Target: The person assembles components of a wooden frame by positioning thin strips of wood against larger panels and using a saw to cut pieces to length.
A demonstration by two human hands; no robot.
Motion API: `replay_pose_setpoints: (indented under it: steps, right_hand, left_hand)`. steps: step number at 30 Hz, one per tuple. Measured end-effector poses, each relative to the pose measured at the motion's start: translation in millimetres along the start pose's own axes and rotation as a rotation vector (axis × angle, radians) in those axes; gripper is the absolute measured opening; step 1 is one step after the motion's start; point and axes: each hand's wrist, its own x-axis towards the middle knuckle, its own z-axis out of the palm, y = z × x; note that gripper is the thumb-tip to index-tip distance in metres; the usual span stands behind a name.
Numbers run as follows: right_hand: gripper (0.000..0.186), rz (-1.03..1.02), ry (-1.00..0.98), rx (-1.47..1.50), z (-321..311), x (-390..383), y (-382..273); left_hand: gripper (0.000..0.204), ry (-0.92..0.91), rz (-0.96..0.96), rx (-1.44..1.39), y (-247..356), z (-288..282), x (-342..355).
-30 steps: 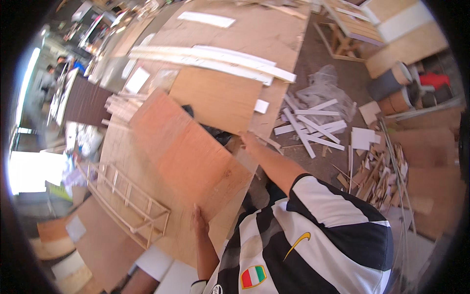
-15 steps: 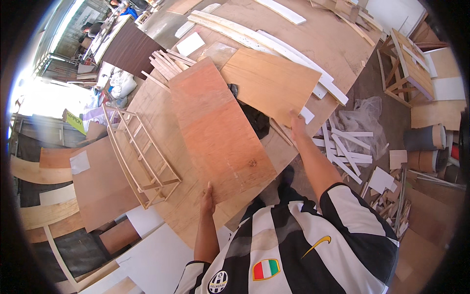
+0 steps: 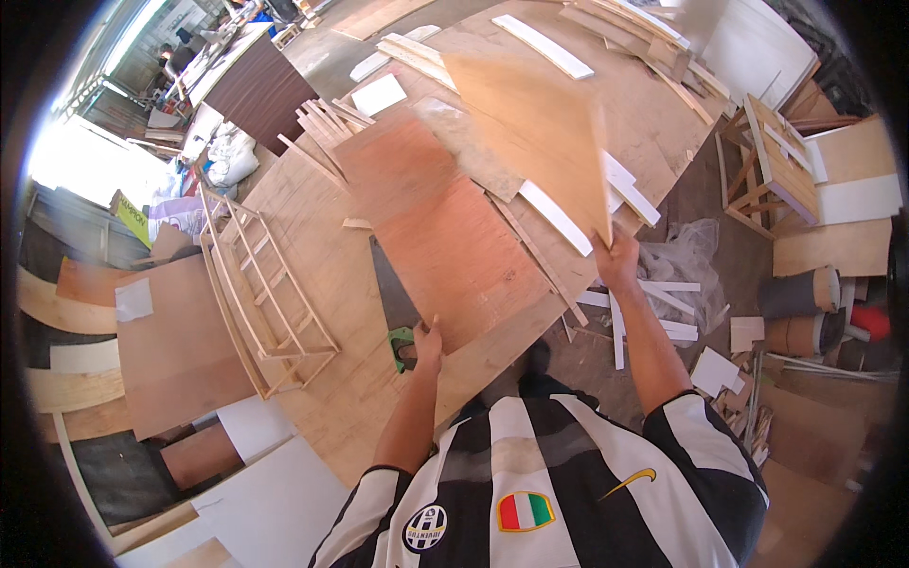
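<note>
My left hand (image 3: 429, 343) grips the near left edge of a long reddish plywood panel (image 3: 464, 251), which lies low over the worktable. In my right hand (image 3: 617, 257) is the near corner of a lighter tan plywood panel (image 3: 530, 123). That panel is raised, tilted and smeared by motion, above long white strips on the table. Right beside the reddish panel and my left hand lies a handsaw (image 3: 388, 289) with a dark blade and a green handle, its far part close along the panel's edge.
The plywood-topped worktable (image 3: 312, 398) carries a slatted wooden frame (image 3: 270, 293) at left and a bundle of thin sticks (image 3: 327, 133) beyond. White strips (image 3: 554, 218) lie at right. Offcuts (image 3: 663, 308) and clear plastic sheeting (image 3: 686, 256) litter the floor beside a wooden stand (image 3: 772, 156).
My right hand has lifted and tilted the tan panel. My left hand has shifted the reddish panel to the right, uncovering the handsaw; the black item between the panels is now out of sight.
</note>
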Motion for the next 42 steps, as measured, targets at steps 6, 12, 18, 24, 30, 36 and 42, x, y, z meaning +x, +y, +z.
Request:
replay_pose_setpoints:
  steps: [6,12,18,24,30,36,42]
  right_hand:
    - [0.046,-0.595,-0.04,-0.257,9,-66,-19]
    - [0.055,-0.646,-0.296,-0.485,55,-155,19]
    - [0.05,-0.547,-0.29,-0.492,79,-200,-12]
    - [0.043,-0.081,-0.334,-0.5,124,-237,-45]
    - [0.035,0.321,-0.181,-0.396,174,-260,-88]
    - [0.027,0.288,-0.267,-0.418,169,-271,-68]
    - [0.022,0.308,-0.239,-0.394,152,-277,-47]
  left_hand:
    - [0.096,-0.064,-0.167,-0.549,61,-7,-13]
    - [0.092,-0.374,-0.13,-0.461,36,-52,-30]
    - [0.05,-0.544,-0.062,-0.511,23,-57,-43]
    - [0.034,-0.459,0.188,-0.349,-2,-52,-64]
    - [0.046,-0.255,0.434,-0.13,-21,-46,-97]
    - [0.055,-0.154,0.505,0.104,-7,-47,-157]
    - [0.057,-0.011,0.602,0.164,-37,-33,-166]
